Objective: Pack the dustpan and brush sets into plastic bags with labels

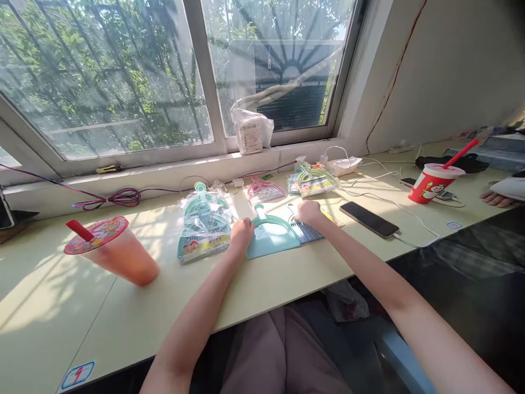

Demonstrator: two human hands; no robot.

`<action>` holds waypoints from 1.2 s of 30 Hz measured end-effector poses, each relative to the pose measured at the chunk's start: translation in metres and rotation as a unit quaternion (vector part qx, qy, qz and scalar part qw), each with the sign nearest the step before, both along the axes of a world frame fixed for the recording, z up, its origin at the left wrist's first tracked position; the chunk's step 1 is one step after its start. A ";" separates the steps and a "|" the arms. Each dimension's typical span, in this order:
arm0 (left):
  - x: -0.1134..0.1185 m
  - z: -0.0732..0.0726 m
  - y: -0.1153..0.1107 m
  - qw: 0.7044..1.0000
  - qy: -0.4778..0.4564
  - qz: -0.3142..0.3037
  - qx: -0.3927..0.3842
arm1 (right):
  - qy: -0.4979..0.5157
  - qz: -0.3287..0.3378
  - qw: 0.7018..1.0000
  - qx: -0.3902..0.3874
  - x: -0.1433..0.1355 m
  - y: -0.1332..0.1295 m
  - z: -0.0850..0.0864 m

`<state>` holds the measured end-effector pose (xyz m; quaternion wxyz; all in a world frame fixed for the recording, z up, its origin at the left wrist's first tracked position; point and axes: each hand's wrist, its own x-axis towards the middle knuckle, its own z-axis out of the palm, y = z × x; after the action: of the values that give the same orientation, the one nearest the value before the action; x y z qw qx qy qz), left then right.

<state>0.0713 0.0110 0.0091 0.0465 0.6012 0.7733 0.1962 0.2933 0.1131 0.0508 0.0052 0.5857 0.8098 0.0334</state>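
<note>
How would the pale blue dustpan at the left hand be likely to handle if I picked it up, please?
The pale blue dustpan is probably light for its size, as it looks like thin plastic. It should stay fairly stiff, since its curved back and straight front edge show a clean shape. Being broad and flat, it seems unlikely to roll.

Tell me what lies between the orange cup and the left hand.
In the head view, plastic-wrapped teal dustpans lie between the orange cup and left hand.

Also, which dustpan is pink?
The pink dustpan, lying behind the teal dustpan at the left hand; the only one that isn't teal or yellow-green.
</note>
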 end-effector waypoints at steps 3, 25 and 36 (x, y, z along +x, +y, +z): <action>0.002 0.001 -0.001 1.000 0.004 0.000 -0.005 | -0.038 -0.003 0.999 -0.030 0.004 -0.001 0.000; 0.022 0.002 -0.007 0.991 -0.039 -0.124 -0.018 | -0.070 0.147 0.987 0.008 -0.060 -0.059 0.022; 0.003 -0.021 0.013 0.949 0.097 -0.274 0.122 | -0.049 0.158 0.986 0.012 -0.055 -0.037 0.016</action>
<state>0.0745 0.0237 -0.0124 -0.0504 0.8072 0.5496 0.2094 0.2387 0.0761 0.0672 0.0327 0.4479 0.8906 0.0721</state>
